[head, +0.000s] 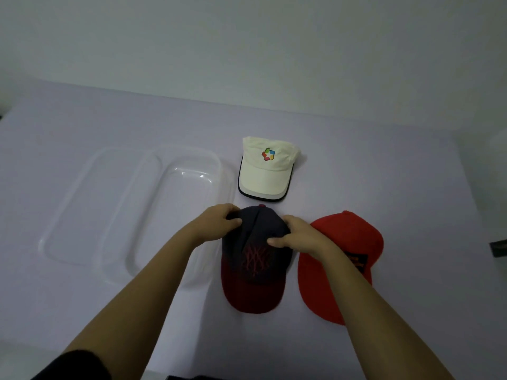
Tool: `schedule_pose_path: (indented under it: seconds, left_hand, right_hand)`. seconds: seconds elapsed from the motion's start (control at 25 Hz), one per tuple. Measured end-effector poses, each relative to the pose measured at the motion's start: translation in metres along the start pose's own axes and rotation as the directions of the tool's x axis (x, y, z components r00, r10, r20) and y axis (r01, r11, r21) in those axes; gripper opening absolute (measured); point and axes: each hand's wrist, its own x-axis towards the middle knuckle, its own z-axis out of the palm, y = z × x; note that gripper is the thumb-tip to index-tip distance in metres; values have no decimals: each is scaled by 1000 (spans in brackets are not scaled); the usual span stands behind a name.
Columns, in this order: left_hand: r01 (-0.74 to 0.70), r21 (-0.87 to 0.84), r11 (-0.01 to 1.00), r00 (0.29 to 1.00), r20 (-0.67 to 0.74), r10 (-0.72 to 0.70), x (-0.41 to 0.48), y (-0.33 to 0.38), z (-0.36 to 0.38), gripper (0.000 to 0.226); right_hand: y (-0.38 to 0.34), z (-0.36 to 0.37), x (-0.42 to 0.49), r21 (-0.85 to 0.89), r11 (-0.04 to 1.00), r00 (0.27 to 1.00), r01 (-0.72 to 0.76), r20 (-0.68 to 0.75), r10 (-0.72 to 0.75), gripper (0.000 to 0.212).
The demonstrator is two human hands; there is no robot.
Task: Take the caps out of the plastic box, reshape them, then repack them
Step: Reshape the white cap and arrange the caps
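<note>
Head view: your left hand [216,223] and right hand [295,237] both clutch the crown of the navy cap [255,259], fingers curled into the fabric, its dark red brim pointing to six o'clock on the pale table [397,165]. The red cap [343,256] lies just beside it at three o'clock, partly under your right forearm, the white cap [267,168] rests near at twelve o'clock, and the clear plastic box [175,204] sits at nine o'clock with its lid [90,204] beyond.
</note>
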Motion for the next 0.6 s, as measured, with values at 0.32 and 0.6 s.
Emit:
schedule_pose_path:
  seconds: [0.32, 0.6]
  left_hand:
    - [-4, 75, 997, 998, -56, 9, 11, -2, 5, 36]
    - [99, -589, 802, 986, 168, 1, 9, -3, 2, 20]
  right_hand:
    - [3, -9, 4, -227, 974, 996, -11, -87, -9, 25]
    - [12, 1, 2, 169, 986, 1000, -10, -4, 11, 20]
